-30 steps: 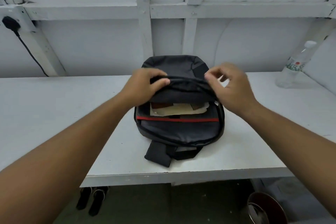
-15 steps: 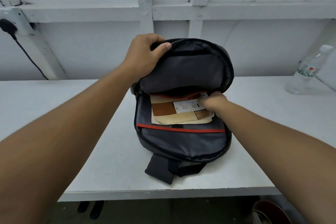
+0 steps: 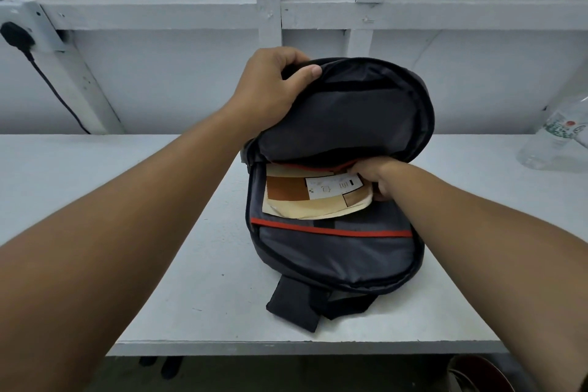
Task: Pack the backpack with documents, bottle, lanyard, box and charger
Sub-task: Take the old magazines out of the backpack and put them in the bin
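Backpack (image 3: 337,251) lies flat on the white table (image 3: 159,232), unzipped, mouth twd the wall. L hand (image 3: 270,86) is up top, fingers & thumb curled round the rim of the front flap (image 3: 350,111), holding it lifted so the main compartment gapes. R hand (image 3: 375,178) is in under that flap, at the top-right corner of the documents (image 3: 305,197). Its fingers are curled, knuckles showing, against the paper edge. Can't tell whether it's pinching the sheets or just touching them, as the flap hides the fingertips. Documents sit inside the main compartment: cream sheets w/ a brown block & a white printed slip on top, just above the red trim (image 3: 331,229) of the inner pocket. Black strap (image 3: 296,302) sticks out from under the bag at the near end, close to the table edge. Bottle (image 3: 560,137), clear plastic w/ green-and-red label, stands on the table well off to the R, apart from the bag, partly cut by the frame. Black plug (image 3: 16,36) sits on the wall far L, cable hanging down.
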`<state>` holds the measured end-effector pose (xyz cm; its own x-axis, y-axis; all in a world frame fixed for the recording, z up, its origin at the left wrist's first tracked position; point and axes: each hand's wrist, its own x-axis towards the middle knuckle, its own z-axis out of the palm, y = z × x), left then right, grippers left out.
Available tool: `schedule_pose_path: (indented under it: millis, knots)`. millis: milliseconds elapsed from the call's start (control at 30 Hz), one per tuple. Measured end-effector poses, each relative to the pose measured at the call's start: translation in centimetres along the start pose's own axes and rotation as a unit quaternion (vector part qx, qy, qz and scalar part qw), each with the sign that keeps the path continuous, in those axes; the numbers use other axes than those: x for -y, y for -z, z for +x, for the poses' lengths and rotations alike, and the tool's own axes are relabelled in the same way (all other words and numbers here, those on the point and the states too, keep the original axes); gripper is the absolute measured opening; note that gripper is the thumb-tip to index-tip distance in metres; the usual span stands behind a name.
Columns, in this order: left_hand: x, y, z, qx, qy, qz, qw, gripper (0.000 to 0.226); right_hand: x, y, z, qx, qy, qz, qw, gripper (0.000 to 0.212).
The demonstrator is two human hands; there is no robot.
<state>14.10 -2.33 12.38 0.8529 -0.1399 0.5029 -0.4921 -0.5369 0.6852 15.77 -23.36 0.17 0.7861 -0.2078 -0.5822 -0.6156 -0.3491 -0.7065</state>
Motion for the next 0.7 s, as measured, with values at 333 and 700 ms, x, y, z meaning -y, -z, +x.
schedule_pose_path:
  millis: [333, 700]
  knots:
    - [0.3, 0.2, 0.6, 0.007, 0.004, 0.001, 1.000, 0.020, -0.6, 1.0, 0.7, 0.021, 0.008, 0.035, 0.999, 0.021]
    - [0.9, -0.4, 0.3, -0.035, -0.018, 0.008, 0.999, 0.020, -5.3, 1.1, -3.3, 0.000, -0.033, 0.103, 0.994, 0.017]
